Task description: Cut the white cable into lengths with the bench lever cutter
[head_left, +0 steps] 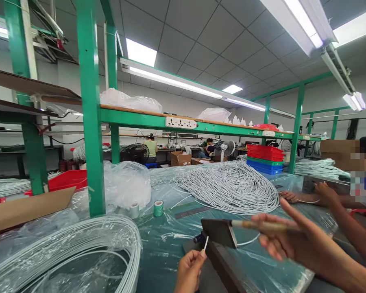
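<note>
My left hand (190, 268) is closed, thumb against fingers, on the end of a thin white cable (206, 243) pointing up. Just beyond its tip is a bench tool with a dark metal plate (218, 232), a dark spring (199, 237) and a long brown bar (221, 264). A lever handle (268, 226), light then wood-coloured, runs right from the plate into my right hand (301, 240). That hand is slightly blurred; its thumb sticks up and its fingers curl loosely about the handle. More white cable (249, 241) shows behind the plate.
A large white cable coil (225, 185) lies at the back, a plastic-covered one (131, 260) at front left. Tape rolls (158, 208), a steel ruler (191, 212) and stacked trays (264, 158) are around. A green post (91, 122) rises at left. A co-worker's hands (326, 193) are at right.
</note>
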Motion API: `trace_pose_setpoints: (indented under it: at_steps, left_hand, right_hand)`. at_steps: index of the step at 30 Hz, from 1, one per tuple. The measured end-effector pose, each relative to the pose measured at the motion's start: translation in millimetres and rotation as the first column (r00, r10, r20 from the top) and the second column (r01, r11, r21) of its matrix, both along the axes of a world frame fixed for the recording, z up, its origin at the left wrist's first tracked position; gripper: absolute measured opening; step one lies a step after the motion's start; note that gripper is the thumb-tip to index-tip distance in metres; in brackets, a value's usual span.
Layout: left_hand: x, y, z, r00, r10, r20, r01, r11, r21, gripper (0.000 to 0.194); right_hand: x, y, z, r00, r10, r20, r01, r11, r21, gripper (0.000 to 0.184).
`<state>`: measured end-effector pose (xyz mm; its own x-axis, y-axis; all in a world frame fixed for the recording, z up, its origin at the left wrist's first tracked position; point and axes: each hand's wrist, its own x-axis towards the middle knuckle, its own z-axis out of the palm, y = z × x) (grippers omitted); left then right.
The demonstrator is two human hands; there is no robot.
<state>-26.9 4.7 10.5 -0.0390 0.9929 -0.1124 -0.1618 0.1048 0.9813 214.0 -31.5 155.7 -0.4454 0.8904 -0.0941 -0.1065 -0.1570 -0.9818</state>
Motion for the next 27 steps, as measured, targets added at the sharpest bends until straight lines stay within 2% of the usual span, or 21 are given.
trace_pose_setpoints:
  at_steps: [3, 5, 8, 10, 14, 18, 21, 24, 25, 27]
  left_hand:
    - [0, -1, -5.7, 0.997, -0.045, 0.063, 0.044, 0.999, 0.011, 0.061]
    - [0, 1, -12.8, 0.994, -0.050, 0.100, 0.042, 0.996, 0.076, 0.057]
    - [3, 5, -22.7, 0.990, 0.058, 0.125, -0.081, 0.979, 0.185, 0.055]
    - [7, 6, -25.9, 0.984, 0.133, 0.117, -0.155, 0.964, 0.214, 0.057]
    - [10, 4, -24.6, 0.977, 0.185, 0.108, -0.203, 0.962, 0.185, 0.060]
    - [10, 1, -23.0, 0.964, 0.238, 0.118, -0.252, 0.959, 0.129, 0.063]
    - [5, 3, -22.9, 0.948, 0.253, 0.191, -0.276, 0.956, 0.104, 0.062]
    - [-6, 5, -16.8, 0.934, 0.228, 0.274, -0.264, 0.959, 0.106, 0.055]
    - [-10, 5, -12.5, 0.930, 0.207, 0.303, -0.249, 0.963, 0.106, 0.052]
    - [-17, 3, -0.5, 0.912, 0.181, 0.369, -0.236, 0.965, 0.111, 0.046]
  right_hand:
    - [-30, 43, 37.1, 0.952, 0.167, -0.256, -0.164, 0.986, 0.034, 0.070]
    - [-54, 80, 48.3, 0.934, 0.217, -0.282, -0.189, 0.974, 0.124, 0.075]
    - [-91, 135, 50.5, 0.940, 0.218, -0.263, -0.168, 0.965, 0.201, 0.074]
    - [-114, 165, 46.5, 0.953, 0.196, -0.232, -0.152, 0.969, 0.194, 0.071]
    - [-149, 203, 32.5, 0.976, 0.144, -0.165, -0.120, 0.982, 0.149, 0.070]
    - [-173, 216, 17.2, 0.995, 0.049, -0.090, -0.035, 0.989, 0.146, 0.062]
    - [-181, 214, 10.5, 0.996, -0.069, -0.053, 0.078, 0.976, 0.202, 0.049]
    - [-172, 191, 2.5, 0.979, -0.192, -0.068, 0.203, 0.931, 0.304, 0.032]
    - [-165, 178, -2.6, 0.979, -0.196, -0.059, 0.205, 0.922, 0.329, 0.027]
    - [-147, 142, -18.8, 0.993, -0.116, 0.017, 0.103, 0.934, 0.341, 0.027]
